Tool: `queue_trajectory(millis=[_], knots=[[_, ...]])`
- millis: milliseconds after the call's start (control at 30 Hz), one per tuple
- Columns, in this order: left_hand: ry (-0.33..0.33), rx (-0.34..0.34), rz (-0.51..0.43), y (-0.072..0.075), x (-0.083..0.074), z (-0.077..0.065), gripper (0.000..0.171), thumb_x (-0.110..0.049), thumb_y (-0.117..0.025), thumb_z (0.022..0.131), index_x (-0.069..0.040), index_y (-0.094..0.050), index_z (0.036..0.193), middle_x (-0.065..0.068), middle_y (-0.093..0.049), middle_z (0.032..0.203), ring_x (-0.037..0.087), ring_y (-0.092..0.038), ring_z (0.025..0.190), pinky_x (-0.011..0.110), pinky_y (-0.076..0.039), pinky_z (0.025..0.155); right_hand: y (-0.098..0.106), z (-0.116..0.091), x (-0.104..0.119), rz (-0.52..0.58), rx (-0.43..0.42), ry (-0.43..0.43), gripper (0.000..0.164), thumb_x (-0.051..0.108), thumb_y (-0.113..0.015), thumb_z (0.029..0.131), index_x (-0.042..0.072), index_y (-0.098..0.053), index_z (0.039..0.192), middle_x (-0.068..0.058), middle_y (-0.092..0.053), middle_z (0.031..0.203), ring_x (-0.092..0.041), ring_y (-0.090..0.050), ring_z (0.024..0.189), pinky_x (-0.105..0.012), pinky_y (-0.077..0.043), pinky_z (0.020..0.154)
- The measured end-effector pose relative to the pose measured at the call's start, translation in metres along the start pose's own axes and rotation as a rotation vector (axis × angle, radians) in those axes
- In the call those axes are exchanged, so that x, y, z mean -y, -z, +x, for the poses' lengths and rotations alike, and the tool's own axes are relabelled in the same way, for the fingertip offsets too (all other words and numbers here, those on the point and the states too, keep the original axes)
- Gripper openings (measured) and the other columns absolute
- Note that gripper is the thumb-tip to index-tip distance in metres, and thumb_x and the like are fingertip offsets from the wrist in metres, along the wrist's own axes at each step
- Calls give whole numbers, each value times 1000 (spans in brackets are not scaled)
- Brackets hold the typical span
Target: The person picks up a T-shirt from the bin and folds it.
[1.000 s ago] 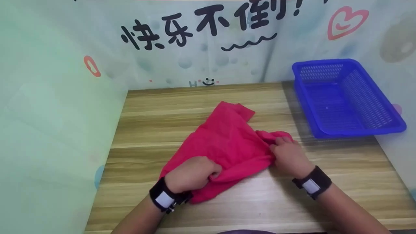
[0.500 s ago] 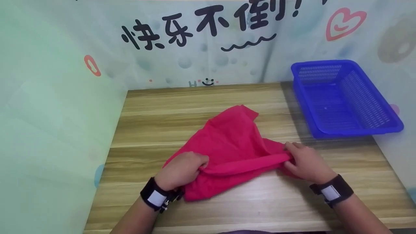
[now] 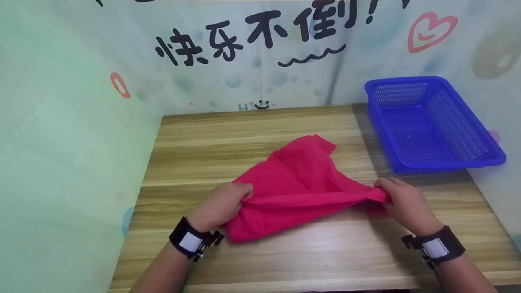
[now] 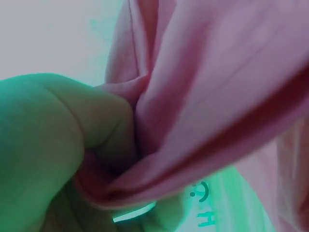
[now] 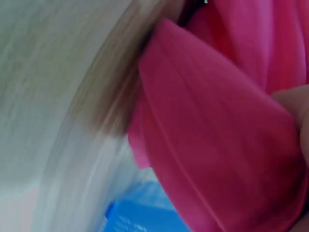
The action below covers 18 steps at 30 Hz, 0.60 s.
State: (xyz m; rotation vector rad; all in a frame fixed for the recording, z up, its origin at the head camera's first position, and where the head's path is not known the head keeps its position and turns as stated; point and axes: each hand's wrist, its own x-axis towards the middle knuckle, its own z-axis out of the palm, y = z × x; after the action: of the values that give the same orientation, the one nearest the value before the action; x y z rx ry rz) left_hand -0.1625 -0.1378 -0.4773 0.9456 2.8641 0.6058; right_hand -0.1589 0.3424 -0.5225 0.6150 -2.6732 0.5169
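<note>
A crumpled red cloth [image 3: 301,175] lies on the wooden table, its near edge pulled into a long fold between both hands. My left hand [image 3: 223,205] pinches the left end of that fold; in the left wrist view the cloth [image 4: 207,92] bunches between thumb and fingers. At the other end, my right hand [image 3: 409,203] grips a gathered part of the cloth. A seam line runs along the cloth [image 5: 207,130] in the right wrist view, where only the edge of the hand shows. One corner points away toward the back.
A blue plastic basket [image 3: 380,134] with perforated sides stands at the back right of the table [image 3: 195,162]. A printed backdrop [image 3: 228,81] rises behind the table, and a pale green wall [image 3: 61,162] stands along the left.
My right hand has moved right and slightly nearer, drawing the cloth with it. My left hand has shifted a little left and back. The fold between them is now longer and tauter.
</note>
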Motion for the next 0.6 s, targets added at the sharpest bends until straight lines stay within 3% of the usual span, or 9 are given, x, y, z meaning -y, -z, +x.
queue_trajectory(millis=[167, 267, 400, 500, 600], knots=[[72, -43, -23, 1, 6, 3, 22, -1, -48, 103, -17, -45, 88, -10, -31, 68, 8, -36, 60, 23, -37, 55, 10, -3, -2, -53, -17, -35, 48, -12, -84, 62, 8, -72, 104, -17, -76, 95, -41, -74, 77, -59, -58, 63], [79, -137, 23, 5, 12, 4, 20, -2, -50, 104, -16, -49, 90, -8, -35, 69, 11, -42, 63, 24, -40, 57, 16, -4, -5, -61, -23, -26, 45, -8, -88, 62, 9, -75, 102, -14, -75, 91, -39, -73, 78, -59, -57, 65], [81, -266, 78, 13, 18, 2, 22, 3, -54, 100, -14, -52, 86, -6, -40, 69, 14, -47, 65, 28, -43, 59, 18, -5, -8, -4, -6, -9, 47, -8, -90, 60, 13, -76, 99, -4, -70, 89, -26, -67, 83, -50, -56, 71], [101, -281, 47, 15, 20, -1, 26, 7, -53, 97, -14, -50, 81, -7, -40, 69, 14, -46, 66, 29, -42, 60, 16, -5, -6, 73, 32, -8, 46, -11, -90, 62, 16, -72, 95, 4, -62, 88, -15, -58, 81, -39, -54, 71], [118, -247, -9, 12, 19, -2, 27, 7, -50, 98, -15, -49, 81, -7, -39, 72, 13, -46, 68, 28, -42, 61, 10, -4, -3, 131, 100, -24, 42, -13, -84, 70, 18, -67, 94, 7, -53, 89, -12, -54, 80, -30, -52, 68]])
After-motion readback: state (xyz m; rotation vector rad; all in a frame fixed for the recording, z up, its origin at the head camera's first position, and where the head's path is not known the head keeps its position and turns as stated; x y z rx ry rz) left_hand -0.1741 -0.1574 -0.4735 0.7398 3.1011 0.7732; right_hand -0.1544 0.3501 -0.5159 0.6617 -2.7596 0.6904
